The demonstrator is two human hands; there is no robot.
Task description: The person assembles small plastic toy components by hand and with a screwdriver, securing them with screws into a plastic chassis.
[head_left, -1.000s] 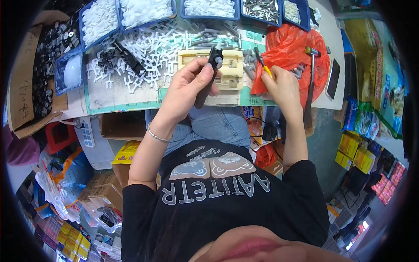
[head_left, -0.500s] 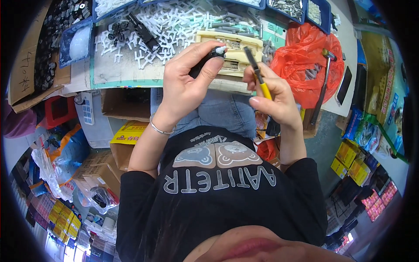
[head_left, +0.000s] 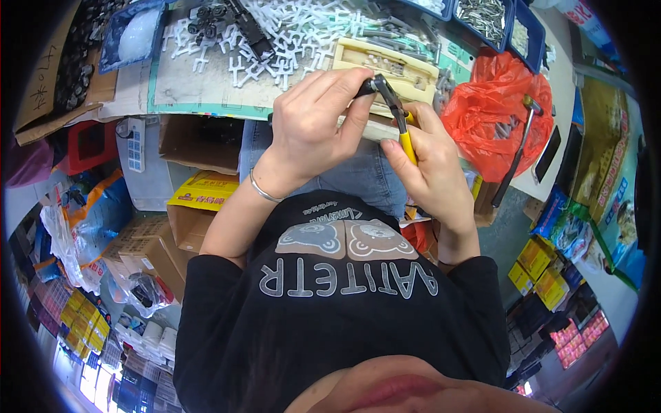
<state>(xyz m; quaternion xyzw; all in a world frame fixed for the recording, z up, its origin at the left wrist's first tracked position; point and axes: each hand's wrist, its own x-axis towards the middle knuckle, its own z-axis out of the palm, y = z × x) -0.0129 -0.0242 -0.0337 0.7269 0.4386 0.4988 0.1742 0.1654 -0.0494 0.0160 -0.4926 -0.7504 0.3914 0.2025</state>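
My left hand (head_left: 313, 127) is closed on a small black part (head_left: 365, 89), its far end sticking out past the thumb and forefinger. A pair of pliers (head_left: 405, 142) with yellow handles is in my right hand (head_left: 432, 165), fingers wrapped around the grips. Their dark jaws meet the tip of the black part; whether they bite on it I cannot tell. Most of the part lies hidden inside my left fingers. Just beyond both hands sits a cream-coloured fixture block (head_left: 423, 73) with recesses, on the table's near edge.
White forked plastic pieces (head_left: 303, 45) spread over the table behind my hands, with black parts (head_left: 248, 27) among them. To the right lie a red plastic bag (head_left: 475, 103), a hammer (head_left: 518, 155) and a phone (head_left: 547, 153). Blue trays (head_left: 103, 58) stand along the back.
The pliers have come left and turned, so their jaws now meet the black part. The white tip that showed on it is no longer visible. The view has shifted slightly.
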